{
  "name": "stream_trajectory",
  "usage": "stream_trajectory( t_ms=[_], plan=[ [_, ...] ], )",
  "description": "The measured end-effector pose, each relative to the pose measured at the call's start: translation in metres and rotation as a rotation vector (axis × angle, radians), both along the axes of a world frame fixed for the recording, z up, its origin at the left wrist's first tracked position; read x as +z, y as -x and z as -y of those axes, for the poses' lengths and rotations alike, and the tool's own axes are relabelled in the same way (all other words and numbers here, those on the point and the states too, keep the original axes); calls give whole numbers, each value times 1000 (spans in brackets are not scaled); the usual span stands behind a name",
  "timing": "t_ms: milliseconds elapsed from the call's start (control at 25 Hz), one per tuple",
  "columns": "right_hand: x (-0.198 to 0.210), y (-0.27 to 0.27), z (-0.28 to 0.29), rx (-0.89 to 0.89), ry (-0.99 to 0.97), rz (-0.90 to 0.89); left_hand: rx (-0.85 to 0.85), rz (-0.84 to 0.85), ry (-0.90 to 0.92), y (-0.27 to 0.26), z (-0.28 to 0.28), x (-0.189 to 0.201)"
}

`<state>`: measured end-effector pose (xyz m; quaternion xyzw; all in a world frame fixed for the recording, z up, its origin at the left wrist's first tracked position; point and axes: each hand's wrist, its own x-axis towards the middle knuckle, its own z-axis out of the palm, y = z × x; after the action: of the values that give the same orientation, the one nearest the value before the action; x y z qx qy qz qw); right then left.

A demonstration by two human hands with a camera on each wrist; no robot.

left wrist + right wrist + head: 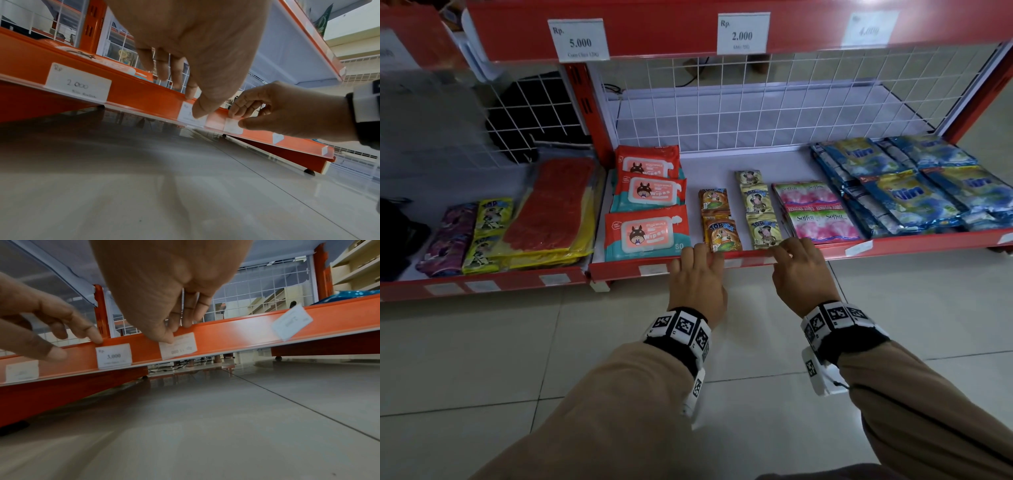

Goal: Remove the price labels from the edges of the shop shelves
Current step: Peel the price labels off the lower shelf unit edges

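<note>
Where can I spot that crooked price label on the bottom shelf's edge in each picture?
Head: the crooked label sits right of centre on the red shelf edge, below the pink sachets.
Left wrist: the label is right of centre, below the other hand's wrist.
Right wrist: the label is at upper right, tilted.
Shared landmark: the right hand, whose fingers meet the edge left of the label in every view.

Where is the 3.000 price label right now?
Right wrist view: the 3.000 label sits in the bottom shelf's edge strip, between the left hand and right hand.
</note>
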<state>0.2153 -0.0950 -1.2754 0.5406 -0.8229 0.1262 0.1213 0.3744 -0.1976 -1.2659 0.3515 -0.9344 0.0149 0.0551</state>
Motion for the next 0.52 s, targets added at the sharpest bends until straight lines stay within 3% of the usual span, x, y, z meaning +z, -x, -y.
stream_trajectory(
  t_ms=[120, 320, 520],
  plan=[
    [0, 7, -9, -42, -2, 18, -39, -5, -5, 7, -11, 1],
    [1, 12, -12, -46, 42, 52, -263, 22, -113, 34, -21, 1],
    [-2, 18, -14, -13, 83, 40, -298, 48, -97, 40, -20, -3]
  ],
)
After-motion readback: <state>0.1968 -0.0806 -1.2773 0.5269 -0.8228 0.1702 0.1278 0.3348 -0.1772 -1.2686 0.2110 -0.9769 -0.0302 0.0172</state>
